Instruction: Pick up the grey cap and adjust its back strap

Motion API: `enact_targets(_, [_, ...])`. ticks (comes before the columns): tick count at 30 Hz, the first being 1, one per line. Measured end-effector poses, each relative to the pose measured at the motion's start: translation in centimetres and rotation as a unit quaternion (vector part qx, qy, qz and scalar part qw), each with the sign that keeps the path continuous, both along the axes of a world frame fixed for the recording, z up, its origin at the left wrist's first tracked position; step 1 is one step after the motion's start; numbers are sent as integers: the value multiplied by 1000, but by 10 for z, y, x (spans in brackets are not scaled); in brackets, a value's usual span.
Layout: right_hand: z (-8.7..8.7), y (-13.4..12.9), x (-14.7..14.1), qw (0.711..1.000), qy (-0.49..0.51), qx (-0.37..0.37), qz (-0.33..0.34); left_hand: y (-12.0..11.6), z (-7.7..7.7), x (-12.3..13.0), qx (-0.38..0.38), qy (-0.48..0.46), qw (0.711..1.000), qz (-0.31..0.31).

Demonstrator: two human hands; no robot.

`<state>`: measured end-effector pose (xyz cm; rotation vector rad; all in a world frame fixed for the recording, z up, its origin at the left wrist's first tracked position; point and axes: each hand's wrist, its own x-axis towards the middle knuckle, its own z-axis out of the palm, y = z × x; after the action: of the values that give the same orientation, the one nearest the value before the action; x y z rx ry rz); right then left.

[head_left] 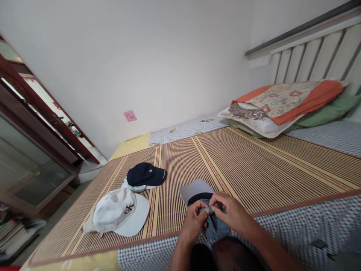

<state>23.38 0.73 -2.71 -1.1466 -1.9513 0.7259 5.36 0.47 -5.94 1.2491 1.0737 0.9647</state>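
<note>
A blue-grey cap (195, 189) lies at the near edge of the bamboo mat, its pale grey brim pointing away from me. Over the cap's body, the fingers of my left hand (194, 220) are pinched together. My right hand (231, 213) pinches close beside it, fingertips almost meeting the left ones. Both seem to grip a narrow part of the cap, perhaps its strap, though the fingers hide most of it. To the left rest a white cap (113, 210) with black "CK" letters and a navy cap (142, 174) on top of another pale cap (137, 188).
The striped bamboo mat (180, 158) covers a bed with a checked sheet (307, 222). Pillows with an orange floral cover (293, 98) are stacked at the far right, below a white slatted headboard (313, 56). A glass-fronted cabinet (31, 173) stands at the left.
</note>
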Motion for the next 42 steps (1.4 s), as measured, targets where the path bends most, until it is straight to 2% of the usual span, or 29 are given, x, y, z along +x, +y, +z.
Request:
enact_targets(8, [-1, 0, -1, 999, -33, -1, -11, -4, 4, -1, -2, -45, 998, -38])
enact_targets(15, [-2, 0, 0, 999, -44, -4, -1, -4, -1, -2, 1, -57, 998, -30])
enact_targets(21, [5, -5, 3, 998, -1, -51, 34, -3, -5, -1, -8, -66, 997, -33])
enact_targets(28, [-4, -1, -2, 998, 34, -23, 38, -2, -6, -1, -7, -70, 997, -30])
enact_targets(33, [1, 0, 1, 996, 71, -41, 44, -2, -10, -4, -21, -104, 994, -25])
enact_targets(42, [-3, 2, 4, 997, 46, -38, 37, -2, -11, -4, -50, -149, 987, -27])
